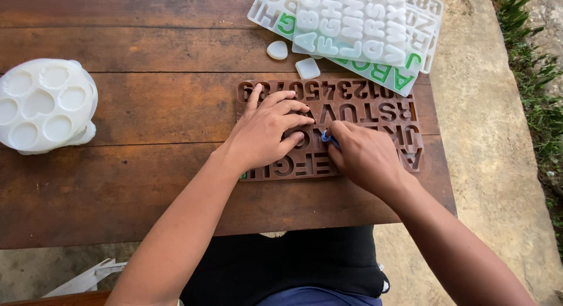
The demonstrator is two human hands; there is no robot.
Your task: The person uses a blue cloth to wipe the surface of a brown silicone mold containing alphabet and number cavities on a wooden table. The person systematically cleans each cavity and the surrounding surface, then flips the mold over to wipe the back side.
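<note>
A brown silicone mould (363,109) with letter and number cavities lies flat on the wooden table (146,112). My left hand (267,133) rests palm down on its left half, fingers spread and pressing it. My right hand (363,156) is closed on a small blue tool (328,139) whose tip meets the mould near its middle row. Most of the tool is hidden in my fist.
Translucent white and green letter moulds (358,30) are stacked at the table's far edge, with two small white cast pieces (293,58) below them. A round white mould (44,103) with circular cavities sits at the left. Concrete ground (498,165) and grass lie to the right.
</note>
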